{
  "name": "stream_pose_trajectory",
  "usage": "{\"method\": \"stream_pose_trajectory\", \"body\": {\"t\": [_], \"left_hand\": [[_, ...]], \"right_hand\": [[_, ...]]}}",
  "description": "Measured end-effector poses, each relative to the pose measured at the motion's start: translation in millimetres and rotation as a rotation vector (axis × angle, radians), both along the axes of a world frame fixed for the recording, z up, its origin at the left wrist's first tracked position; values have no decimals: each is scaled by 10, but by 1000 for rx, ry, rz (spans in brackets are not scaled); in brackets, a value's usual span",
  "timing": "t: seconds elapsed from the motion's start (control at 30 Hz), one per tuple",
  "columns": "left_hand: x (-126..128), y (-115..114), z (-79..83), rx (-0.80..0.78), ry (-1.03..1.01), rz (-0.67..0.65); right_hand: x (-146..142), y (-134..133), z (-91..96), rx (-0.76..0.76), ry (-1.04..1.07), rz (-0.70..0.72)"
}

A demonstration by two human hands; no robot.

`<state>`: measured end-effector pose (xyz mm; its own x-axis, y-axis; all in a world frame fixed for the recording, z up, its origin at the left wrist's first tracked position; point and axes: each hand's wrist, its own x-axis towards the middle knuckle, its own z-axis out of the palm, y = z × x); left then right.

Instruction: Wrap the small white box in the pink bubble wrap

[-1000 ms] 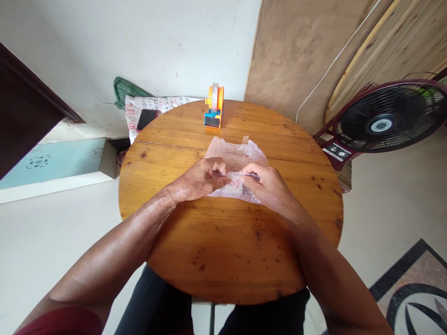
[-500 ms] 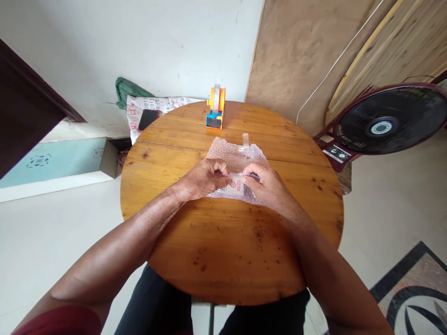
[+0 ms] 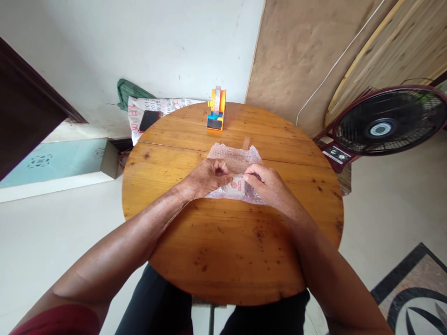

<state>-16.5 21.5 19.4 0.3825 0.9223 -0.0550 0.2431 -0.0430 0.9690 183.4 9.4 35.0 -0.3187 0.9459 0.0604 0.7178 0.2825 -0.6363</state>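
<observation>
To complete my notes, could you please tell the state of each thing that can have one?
Left hand, pinching bubble wrap
Right hand, also pinching it
Bubble wrap, creased, on the wooden table
Red-printed packet, flat; covered or not, unclear
Tape dispenser, upright, roll loaded
Tape strip, jutting from wrap's far edge
Fan, running or not, unclear
Phone, no lit screen visible

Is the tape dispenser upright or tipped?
Upright: the dispenser stands on the table, its roll on edge above the blue base.

Near tabletop (image 3: 223,246) passable; bubble wrap (image 3: 233,158) obstructs middle, height unclear.
</observation>
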Motion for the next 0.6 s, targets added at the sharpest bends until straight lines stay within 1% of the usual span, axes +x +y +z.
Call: {"method": "stream_pose_trajectory", "body": {"t": [0.1, 0.2, 0.37, 0.47, 0.6], "left_hand": [[14, -4, -3, 5, -2, 16], [22, -4, -15, 22, 1, 27], [12, 5, -45, 47, 9, 7], [3, 8, -54, 40, -18, -2], [4, 3, -42, 35, -21, 6]], "right_hand": [[13, 24, -27, 19, -18, -39], [33, 45, -56, 41, -29, -48], [41, 27, -71, 99, -103, -85], [15, -11, -44, 211, -131, -69], [-31, -61, 13, 459, -116, 102]]}}
